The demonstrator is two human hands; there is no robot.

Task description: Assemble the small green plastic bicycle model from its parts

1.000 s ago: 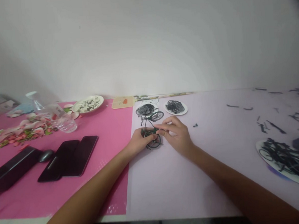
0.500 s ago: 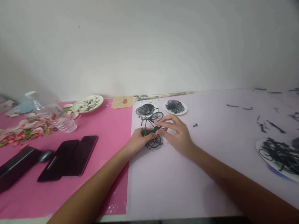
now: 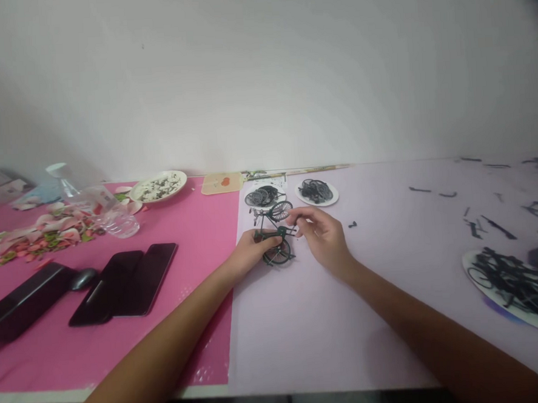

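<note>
A dark miniature bicycle is tilted on its side above the pale sheet, its wheels to the far and near ends. My left hand grips it by the frame from the left, the thumb lying across the middle. Just right of the frame, my right hand is closed in a pinch with thumb and forefinger together. A small black part shows between those fingertips; its shape is mostly hidden. Another tiny black piece lies on the sheet to the right of this hand.
Behind the bicycle stand two white plates, one with spoked wheels, one with black parts. A larger plate of bicycle parts and loose pieces lie at right. Phones, a bottle and petals occupy the left.
My right hand has drawn slightly right, away from the bicycle's frame, and its fingers have curled into a tighter pinch. The left hand still holds the bicycle in nearly the same place.
</note>
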